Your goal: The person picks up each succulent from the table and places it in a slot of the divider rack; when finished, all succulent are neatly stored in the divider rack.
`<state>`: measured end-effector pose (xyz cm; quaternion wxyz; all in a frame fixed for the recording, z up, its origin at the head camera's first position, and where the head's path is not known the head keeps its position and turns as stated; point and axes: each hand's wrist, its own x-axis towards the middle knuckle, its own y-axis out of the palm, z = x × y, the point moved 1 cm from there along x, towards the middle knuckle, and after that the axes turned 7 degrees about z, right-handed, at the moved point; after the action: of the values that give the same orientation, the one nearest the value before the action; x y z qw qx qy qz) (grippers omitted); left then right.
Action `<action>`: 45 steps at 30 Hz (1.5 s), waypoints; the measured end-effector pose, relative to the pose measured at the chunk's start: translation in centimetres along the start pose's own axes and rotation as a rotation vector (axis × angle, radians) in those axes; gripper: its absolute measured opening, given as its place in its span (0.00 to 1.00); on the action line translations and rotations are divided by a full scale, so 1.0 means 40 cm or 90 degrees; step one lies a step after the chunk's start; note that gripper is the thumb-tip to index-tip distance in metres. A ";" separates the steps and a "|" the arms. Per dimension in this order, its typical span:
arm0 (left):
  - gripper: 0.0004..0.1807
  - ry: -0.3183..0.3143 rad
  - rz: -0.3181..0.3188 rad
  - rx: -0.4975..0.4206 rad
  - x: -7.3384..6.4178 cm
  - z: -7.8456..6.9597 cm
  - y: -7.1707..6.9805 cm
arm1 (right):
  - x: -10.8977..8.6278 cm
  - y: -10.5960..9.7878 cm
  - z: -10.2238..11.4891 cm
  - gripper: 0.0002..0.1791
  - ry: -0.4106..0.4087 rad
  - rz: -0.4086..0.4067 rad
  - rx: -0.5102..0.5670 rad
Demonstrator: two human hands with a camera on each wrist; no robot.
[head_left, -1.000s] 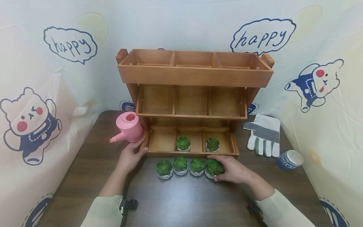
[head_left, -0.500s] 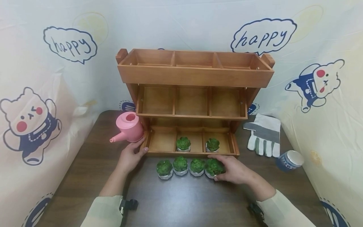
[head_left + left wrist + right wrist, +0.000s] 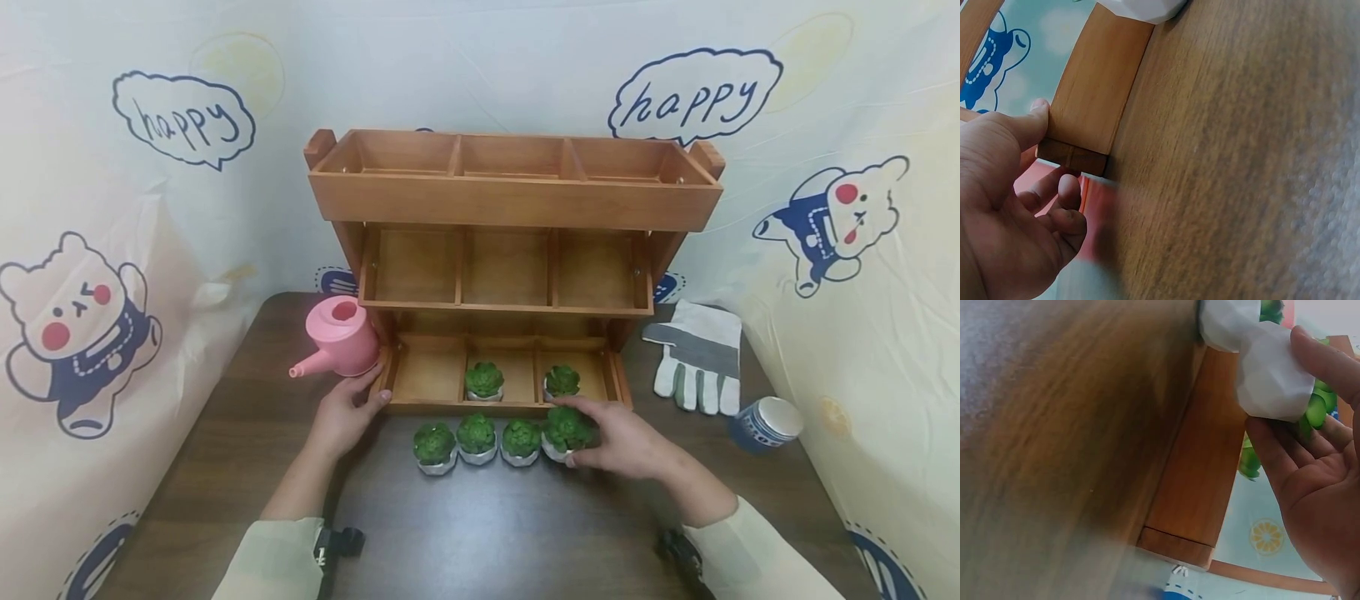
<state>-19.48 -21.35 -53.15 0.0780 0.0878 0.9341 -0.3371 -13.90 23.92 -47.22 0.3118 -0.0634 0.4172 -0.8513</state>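
My right hand (image 3: 628,442) pinches a potted succulent (image 3: 567,429) between thumb and fingers. In the right wrist view its white faceted pot (image 3: 1275,378) hangs off the table, in front of the bottom tier. My left hand (image 3: 342,421) grips the lower left corner of the wooden plant shelf (image 3: 517,202); the left wrist view shows the thumb on its edge (image 3: 1094,81) and fingers curled around the end. Several other succulents (image 3: 521,442) stand in a row on the table before the shelf. Two more succulents (image 3: 484,381) sit in the bottom tier's middle and right compartments.
A pink watering can (image 3: 342,337) stands left of the shelf, close to my left hand. On the right lie a grey-and-white work glove (image 3: 697,358) and a blue-and-white jar (image 3: 767,423). The table (image 3: 480,533) meets printed cloth walls.
The right-hand succulent has been lifted off the table in my right hand and shifted slightly up toward the shelf. My left hand has stayed at the shelf corner.
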 end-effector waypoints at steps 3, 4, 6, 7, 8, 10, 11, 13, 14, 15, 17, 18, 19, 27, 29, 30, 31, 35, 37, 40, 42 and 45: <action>0.37 -0.001 -0.002 0.002 -0.002 0.000 -0.001 | 0.002 -0.006 0.006 0.47 0.002 -0.001 0.006; 0.37 0.000 -0.002 0.002 -0.003 0.000 -0.001 | 0.003 -0.008 0.008 0.47 0.003 -0.002 0.009; 0.37 0.000 -0.003 0.003 -0.004 0.000 -0.002 | 0.005 -0.010 0.013 0.47 0.002 -0.005 0.014; 0.37 0.001 -0.003 0.004 -0.004 0.000 -0.002 | 0.006 -0.011 0.015 0.47 0.000 -0.007 0.016; 0.37 0.000 -0.003 0.004 -0.004 0.000 -0.002 | 0.007 -0.012 0.017 0.47 -0.001 -0.011 0.017; 0.38 -0.001 -0.003 0.003 -0.005 0.001 -0.001 | 0.010 -0.014 0.020 0.47 -0.007 -0.018 0.018; 0.38 -0.002 -0.002 0.002 -0.005 0.002 -0.002 | 0.011 -0.015 0.022 0.47 -0.010 -0.021 0.020; 0.38 -0.004 -0.001 0.001 -0.006 0.003 -0.001 | 0.014 -0.017 0.024 0.47 -0.014 -0.025 0.021; 0.38 -0.005 0.000 -0.001 -0.007 0.003 -0.001 | 0.015 -0.018 0.025 0.47 -0.015 -0.027 0.021; 0.38 -0.006 0.000 -0.002 -0.007 0.004 -0.001 | 0.016 -0.019 0.026 0.48 -0.016 -0.028 0.022; 0.38 -0.006 0.001 -0.002 -0.007 0.004 0.000 | 0.017 -0.023 0.029 0.47 -0.016 -0.028 0.029; 0.38 -0.006 0.001 -0.003 -0.008 0.004 0.000 | 0.017 -0.025 0.030 0.47 -0.016 -0.028 0.033; 0.38 -0.006 0.001 -0.004 -0.008 0.005 0.000 | 0.017 -0.027 0.032 0.47 -0.016 -0.027 0.036; 0.38 -0.004 -0.002 -0.003 -0.008 0.003 -0.001 | 0.028 -0.033 0.050 0.45 -0.025 -0.053 0.044; 0.38 -0.002 -0.003 -0.004 -0.009 0.003 -0.001 | 0.035 -0.032 0.057 0.44 -0.027 -0.060 0.045; 0.38 -0.002 -0.004 -0.004 -0.009 0.003 -0.001 | 0.039 -0.031 0.061 0.44 -0.027 -0.061 0.047; 0.38 -0.001 -0.004 -0.004 -0.008 0.003 -0.001 | 0.043 -0.030 0.064 0.44 -0.026 -0.062 0.050; 0.38 -0.003 -0.004 -0.002 -0.008 0.003 -0.002 | 0.058 -0.027 0.077 0.43 -0.029 -0.059 0.076; 0.38 -0.006 -0.002 -0.001 -0.008 0.002 -0.002 | 0.064 -0.025 0.082 0.43 -0.030 -0.056 0.081; 0.38 -0.009 0.003 -0.002 -0.005 0.000 -0.003 | 0.073 -0.023 0.087 0.43 -0.030 -0.059 0.074; 0.38 -0.009 0.005 -0.004 -0.004 -0.001 -0.003 | 0.078 -0.023 0.089 0.43 -0.032 -0.061 0.074; 0.38 -0.007 0.004 -0.005 -0.004 -0.003 -0.003 | 0.089 -0.021 0.090 0.43 -0.043 -0.066 0.078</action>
<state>-19.35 -21.39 -52.96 0.0846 0.0883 0.9346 -0.3340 -15.80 19.81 -44.80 0.2849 -0.0944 0.3499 -0.8874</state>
